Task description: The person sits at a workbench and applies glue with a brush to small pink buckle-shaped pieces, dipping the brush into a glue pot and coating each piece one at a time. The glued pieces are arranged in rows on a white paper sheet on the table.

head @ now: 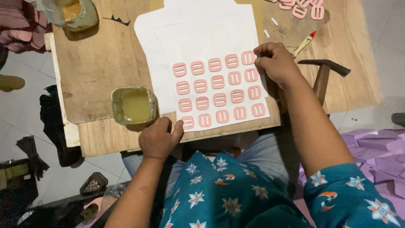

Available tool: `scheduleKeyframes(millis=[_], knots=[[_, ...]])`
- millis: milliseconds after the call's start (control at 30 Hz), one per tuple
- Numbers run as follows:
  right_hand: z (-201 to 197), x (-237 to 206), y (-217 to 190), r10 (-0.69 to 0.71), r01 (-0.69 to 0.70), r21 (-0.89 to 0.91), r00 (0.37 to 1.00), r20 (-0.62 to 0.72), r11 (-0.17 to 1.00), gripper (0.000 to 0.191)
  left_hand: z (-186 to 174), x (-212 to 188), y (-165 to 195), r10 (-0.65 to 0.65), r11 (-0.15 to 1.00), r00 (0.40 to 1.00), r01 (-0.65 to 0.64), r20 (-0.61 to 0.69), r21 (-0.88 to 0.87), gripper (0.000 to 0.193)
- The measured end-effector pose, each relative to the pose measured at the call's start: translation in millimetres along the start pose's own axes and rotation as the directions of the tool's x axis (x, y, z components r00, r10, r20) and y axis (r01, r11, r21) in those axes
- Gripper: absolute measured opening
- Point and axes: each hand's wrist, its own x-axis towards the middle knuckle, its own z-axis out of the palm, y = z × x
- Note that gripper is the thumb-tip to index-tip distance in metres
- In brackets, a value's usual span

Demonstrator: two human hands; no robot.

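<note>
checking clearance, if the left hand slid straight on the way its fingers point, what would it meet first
The left hand points up and right along the board edge, fingertips already at the white sheet. The first thing met would likely be the nearest pink buckle in the bottom row.

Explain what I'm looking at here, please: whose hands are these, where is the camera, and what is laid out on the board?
There is no machine here: a seated person works with two bare hands, and the single camera sits on their head, looking down over their lap. The left hand rests on the near edge of the wooden board, its fingertips on the corner of a white sheet. The right hand pinches at the top right corner of the rows of pink slotted buckle pieces that lie on that sheet. More pink pieces lie loose at the far edge. Beside the left hand stands a square tub of yellowish liquid; a second tub stands at the far left corner. To the right lie a hammer and a small red-tipped tool.
</note>
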Motion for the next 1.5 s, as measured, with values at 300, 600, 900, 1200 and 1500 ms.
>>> scheduleKeyframes(millis=[300,600,900,1200,1500], knots=[[10.5,-3.8,1.0,-0.165,0.141,-0.299,0.985,-0.057,0.944,0.036,1.4,-0.3,-1.1,-0.003,1.0,1.0,0.003,0.006,0.0,0.044],[2.5,-7.4,-0.7,-0.145,0.132,-0.238,0.989,-0.037,0.962,0.034,0.5,0.1,-0.5,-0.005,1.0,1.0,0.005,0.01,-0.007,0.042],[6.5,-7.8,10.8,-0.191,0.141,-0.301,0.971,-0.145,0.943,0.021,-0.2,-1.0,-0.4,-0.015,1.0,1.0,0.015,0.013,0.001,0.038],[13.5,-15.2,12.9,-0.213,0.153,-0.285,0.957,-0.195,0.946,0.017,2.0,-2.0,-1.8,-0.016,1.0,1.0,0.016,0.005,-0.014,0.038],[20.0,-31.8,16.9,-0.343,0.266,-0.317,0.913,-0.219,0.91,0.026,-8.8,-6.2,-5.1,-0.019,0.981,0.997,0.032,0.071,-0.19,0.023]])
